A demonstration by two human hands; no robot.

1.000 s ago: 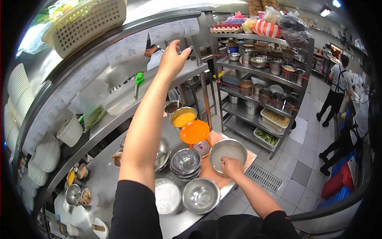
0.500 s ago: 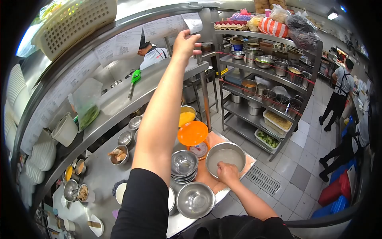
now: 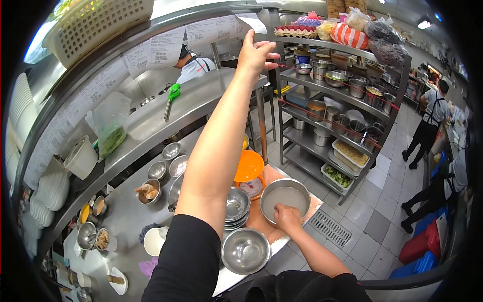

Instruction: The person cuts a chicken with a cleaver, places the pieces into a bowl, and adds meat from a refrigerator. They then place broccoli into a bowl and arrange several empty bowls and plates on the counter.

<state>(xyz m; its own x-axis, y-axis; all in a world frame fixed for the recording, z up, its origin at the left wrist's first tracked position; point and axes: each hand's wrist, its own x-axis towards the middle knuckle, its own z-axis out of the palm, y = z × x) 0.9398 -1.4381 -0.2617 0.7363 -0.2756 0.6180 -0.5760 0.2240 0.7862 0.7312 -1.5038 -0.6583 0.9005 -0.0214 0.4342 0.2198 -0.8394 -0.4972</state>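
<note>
Hands, 2. Left hand [image 3: 255,56]: raised above the far shelf, fingers spread; index fingertip at the lower edge of a white paper slip [image 3: 252,21], contact between them cannot be told. Right hand [image 3: 288,217]: fingers curled at the near rim of the bowl of cloudy liquid [image 3: 286,181]; whether they pinch anything cannot be told, the fingertips being hidden.

Location of pieces in hand: slip at the right end of a row of printed sheets [image 3: 166,49] along the overhead rail; bowl at the right corner of the worktop [image 3: 123,212], upright.

Beside the bowl, to its left: 1 orange scale with a round dial [image 3: 250,187] and an orange pan [image 3: 249,167]; next, 1 stack of metal bowls [image 3: 237,204]. By the near edge: 1 wide metal bowl [image 3: 246,251], upright.

Beyond the left forearm: 3 small metal bowls [image 3: 157,170] in a group; 1 metal bowl with pale brown pieces [image 3: 147,192]; nearer, 1 white bowl [image 3: 153,243].

On the far shelf: 1 green-handled tool [image 3: 173,92], lying; 1 clear bag with greens [image 3: 111,137]; 1 white tub [image 3: 80,160].

Background: 1 multi-tier rack [image 3: 302,160] with metal pots; 3 other people, partly seen.
</note>
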